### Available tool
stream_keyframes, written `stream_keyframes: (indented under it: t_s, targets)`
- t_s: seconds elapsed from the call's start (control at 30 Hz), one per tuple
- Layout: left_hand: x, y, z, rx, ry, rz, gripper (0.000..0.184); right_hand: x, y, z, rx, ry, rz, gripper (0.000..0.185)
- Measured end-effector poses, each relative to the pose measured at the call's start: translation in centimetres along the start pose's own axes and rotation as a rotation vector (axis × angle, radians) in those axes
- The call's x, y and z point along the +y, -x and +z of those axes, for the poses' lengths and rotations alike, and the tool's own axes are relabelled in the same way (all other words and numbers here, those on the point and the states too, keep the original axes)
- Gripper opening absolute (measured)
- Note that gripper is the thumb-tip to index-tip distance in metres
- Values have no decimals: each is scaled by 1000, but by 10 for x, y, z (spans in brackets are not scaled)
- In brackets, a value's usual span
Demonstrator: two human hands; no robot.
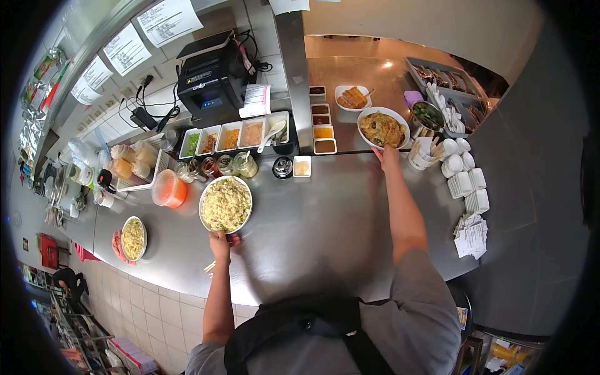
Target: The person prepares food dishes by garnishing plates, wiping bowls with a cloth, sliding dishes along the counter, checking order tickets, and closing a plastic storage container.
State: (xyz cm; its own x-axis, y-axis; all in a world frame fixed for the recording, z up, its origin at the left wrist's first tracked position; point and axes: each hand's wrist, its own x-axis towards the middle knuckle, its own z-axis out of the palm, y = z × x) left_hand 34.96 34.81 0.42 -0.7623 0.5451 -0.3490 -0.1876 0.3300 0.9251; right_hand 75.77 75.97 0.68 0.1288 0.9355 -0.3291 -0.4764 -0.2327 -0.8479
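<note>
My left hand [221, 242] grips the near rim of a large white bowl [225, 205] of pale yellow, chopped-looking food, over the steel counter. Some of its fingers are under the bowl. Out to the right, my right hand [388, 156] holds the near edge of a white bowl [383, 129] of brownish-yellow food at the pass ledge. Behind that bowl stands a smaller white bowl [353, 98] with orange-brown pieces and a utensil. At the far left, an oval white dish [134, 239] of similar pale yellow food sits by a pinkish cloth [117, 245].
A black printer [210, 81] stands behind topping trays [230, 135] and jars [245, 164]. An orange-filled tub [169, 189] is left of the large bowl. Sauce dishes [323, 132], a stick holder [424, 154], stacked white dishes [461, 184] and papers [470, 235] line the right side.
</note>
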Motion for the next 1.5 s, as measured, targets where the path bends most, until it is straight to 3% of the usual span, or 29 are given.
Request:
stream_keyframes:
  t_s: [0.13,0.23,0.37,0.47,0.53,0.6,0.67,0.77,0.8,0.87,0.93,1.03,1.1,1.23,1.3,1.33,1.4,1.5]
  targets:
    - [3,4,1,31,15,-19,24,-2,-29,10,146,17,42,45]
    - [6,14,3,43,-6,-36,23,-3,-41,21,126,-3,-65,49]
    - [1,33,0,-14,-8,-28,22,-4,-62,30,76,-6,-48,51]
    - [-3,51,0,-25,-88,-45,20,-5,-77,22,-2,-132,16,56]
    - [-7,64,-2,-46,-81,-51,19,-1,-85,7,-192,-221,-20,53]
    - [-9,76,-2,-119,-121,-56,21,3,-75,-2,-198,-170,-60,47]
    - [-13,86,-3,-200,-96,-44,26,-8,-35,-4,-389,-70,-47,41]
    - [-17,107,7,-276,-87,-27,25,-29,81,-7,-719,308,136,26]
    - [-26,109,10,-305,-69,-44,27,-32,118,-14,-786,488,305,22]
    - [-15,126,28,-359,-56,-80,26,-25,179,-39,-1087,875,548,36]
    - [-9,138,44,-475,-77,-139,36,6,231,-87,-1102,663,818,48]
    - [-23,144,63,-667,-235,-133,45,32,308,-122,-1029,527,827,56]
    - [-34,143,73,-992,-429,101,46,37,349,-124,-754,228,731,56]
    - [17,158,85,-1107,-575,310,37,66,364,-125,-547,-32,540,50]
    - [21,156,78,-1091,-430,204,36,68,346,-119,-358,-102,289,46]
    - [21,155,73,-1061,-289,100,35,67,337,-119,-355,-103,287,46]
    - [21,149,57,-1064,-262,94,32,57,315,-124,-162,-110,208,43]
    - [19,149,30,-968,-161,-129,31,44,288,-125,-115,-96,138,42]
